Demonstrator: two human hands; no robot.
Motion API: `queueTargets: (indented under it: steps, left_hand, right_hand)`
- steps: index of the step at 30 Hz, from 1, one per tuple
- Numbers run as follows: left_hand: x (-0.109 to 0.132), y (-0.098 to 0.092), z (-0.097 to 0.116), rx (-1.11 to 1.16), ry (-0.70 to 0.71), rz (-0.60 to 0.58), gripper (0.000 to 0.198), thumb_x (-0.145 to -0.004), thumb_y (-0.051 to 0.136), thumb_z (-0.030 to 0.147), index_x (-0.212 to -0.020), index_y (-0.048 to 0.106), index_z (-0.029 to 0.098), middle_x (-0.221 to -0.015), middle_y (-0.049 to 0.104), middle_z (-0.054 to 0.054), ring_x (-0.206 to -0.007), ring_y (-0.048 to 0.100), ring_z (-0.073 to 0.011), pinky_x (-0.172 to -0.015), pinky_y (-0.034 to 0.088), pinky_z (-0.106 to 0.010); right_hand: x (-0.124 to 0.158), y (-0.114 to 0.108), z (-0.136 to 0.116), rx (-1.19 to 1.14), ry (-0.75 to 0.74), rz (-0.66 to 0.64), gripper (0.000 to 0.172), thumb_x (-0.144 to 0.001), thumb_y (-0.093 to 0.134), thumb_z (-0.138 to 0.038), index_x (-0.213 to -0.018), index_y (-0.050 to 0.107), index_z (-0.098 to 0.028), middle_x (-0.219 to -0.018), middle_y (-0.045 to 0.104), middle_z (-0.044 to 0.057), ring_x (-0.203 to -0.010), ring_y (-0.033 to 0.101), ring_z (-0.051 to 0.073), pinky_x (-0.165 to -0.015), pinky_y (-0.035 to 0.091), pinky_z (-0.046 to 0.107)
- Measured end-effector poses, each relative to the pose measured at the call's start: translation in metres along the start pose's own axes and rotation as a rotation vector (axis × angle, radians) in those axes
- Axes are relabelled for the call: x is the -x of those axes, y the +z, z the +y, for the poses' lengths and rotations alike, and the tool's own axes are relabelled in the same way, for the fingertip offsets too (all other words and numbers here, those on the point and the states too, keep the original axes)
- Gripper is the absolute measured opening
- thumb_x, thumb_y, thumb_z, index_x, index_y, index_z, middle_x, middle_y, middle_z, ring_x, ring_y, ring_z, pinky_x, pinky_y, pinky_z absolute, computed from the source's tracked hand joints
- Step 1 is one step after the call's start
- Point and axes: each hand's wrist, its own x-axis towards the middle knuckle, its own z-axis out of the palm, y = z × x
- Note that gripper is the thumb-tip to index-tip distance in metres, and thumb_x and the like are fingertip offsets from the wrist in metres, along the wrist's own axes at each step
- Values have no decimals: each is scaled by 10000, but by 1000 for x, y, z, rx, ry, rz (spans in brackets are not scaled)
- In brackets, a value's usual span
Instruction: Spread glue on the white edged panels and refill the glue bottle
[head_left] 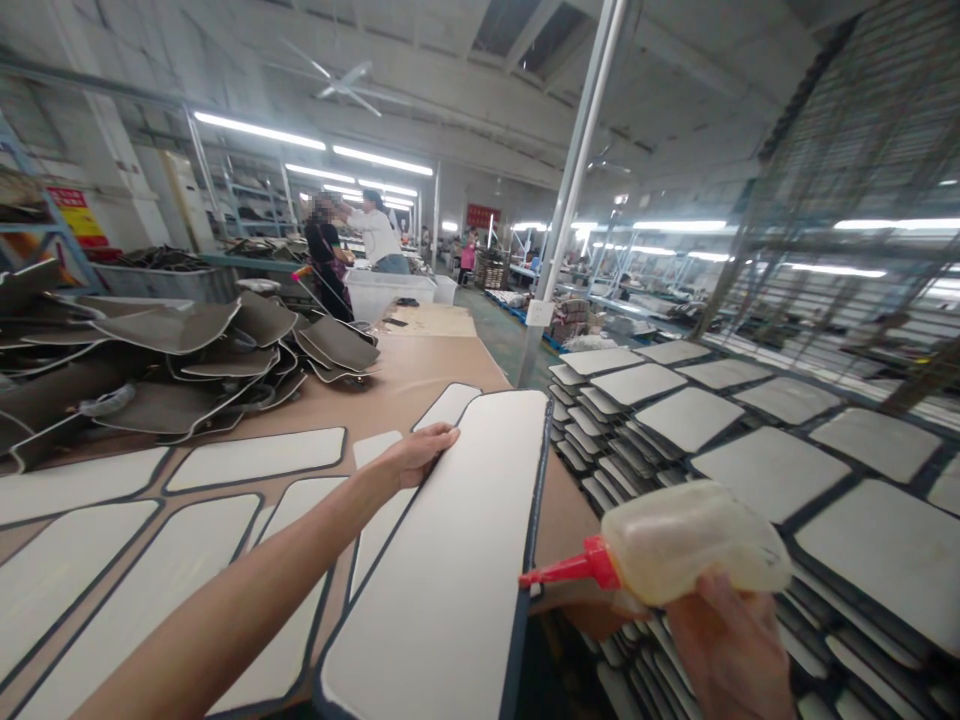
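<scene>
My left hand (420, 450) rests on the left edge of a long white panel with a dark rim (465, 540), fingers curled over that edge. The panel lies along the right side of a brown worktable (405, 375). My right hand (731, 650) grips a soft translucent squeeze bottle (690, 540) with a red nozzle (570, 568). The nozzle points left at the panel's right rim, close to it.
More white panels (255, 460) lie flat across the table's left part, and a heap of grey curved pieces (187, 360) sits at the back left. Racks of white panels (750, 440) fill the right. Two people (352, 250) stand at the table's far end beside a white bin (390, 290). A steel post (570, 190) rises behind the table.
</scene>
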Motion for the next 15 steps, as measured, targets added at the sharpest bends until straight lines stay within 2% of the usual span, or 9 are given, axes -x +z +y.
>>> queueTargets:
  steps: [8, 15]
  left_hand:
    - [-14, 1, 7, -9, -7, -3, 218, -720, 698, 269, -758, 513, 160, -576, 598, 12, -490, 562, -126, -478, 456, -227]
    - [-23, 0, 11, 10, 8, -2, 211, -720, 700, 257, -793, 530, 156, -605, 613, 7, -514, 578, -132, -524, 479, -244]
  right_hand:
    - [6, 1, -1, -14, -47, 15, 643, -586, 734, -330, -1196, 544, -251, -912, 718, 48, -747, 674, 234, -710, 543, 384]
    - [4, -17, 3, -31, -39, 9, 568, -564, 752, -279, -1107, 587, -290, -891, 718, 26, -704, 675, 228, -583, 564, 344]
